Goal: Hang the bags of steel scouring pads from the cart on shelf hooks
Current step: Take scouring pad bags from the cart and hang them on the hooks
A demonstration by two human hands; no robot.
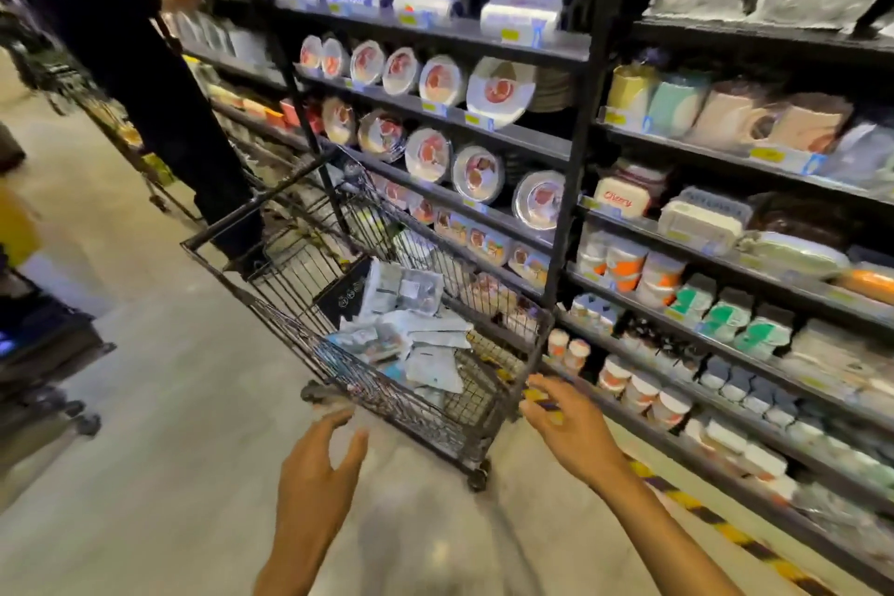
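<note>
— Left hand, right hand?
— Both spread wide and empty, just short of the cart.
— The bags?
— Piled in its near end. I'd pinch one by its top edge. I see no hooks on the shelves beyond.

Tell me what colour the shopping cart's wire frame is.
Black. The cart shows best in the head view, the only view there is.
</note>
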